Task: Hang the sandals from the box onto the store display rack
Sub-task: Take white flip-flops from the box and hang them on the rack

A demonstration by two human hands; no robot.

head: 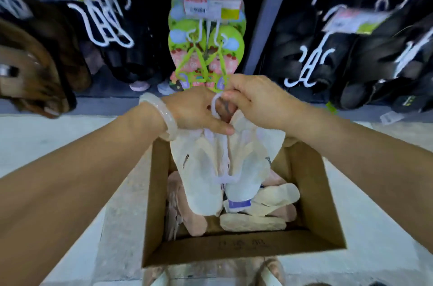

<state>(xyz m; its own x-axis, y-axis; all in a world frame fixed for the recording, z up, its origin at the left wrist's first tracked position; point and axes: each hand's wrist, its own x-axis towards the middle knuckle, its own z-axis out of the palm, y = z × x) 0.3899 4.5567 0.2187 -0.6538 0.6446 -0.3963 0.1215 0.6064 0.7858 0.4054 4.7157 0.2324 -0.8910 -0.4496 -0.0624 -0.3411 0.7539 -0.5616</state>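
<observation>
Head view: I see both hands meet above the box. My left hand and right hand pinch the white hanger hook; the cream sandal pair dangles beneath them, over the box, below the green sandals.

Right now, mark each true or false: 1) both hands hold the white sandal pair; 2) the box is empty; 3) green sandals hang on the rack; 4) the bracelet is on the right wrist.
1) True: the left hand and right hand hold the white sandal pair by its hanger.
2) False: the box holds more sandals.
3) True: green sandals hang there.
4) False: the bracelet is on the left wrist.
</observation>
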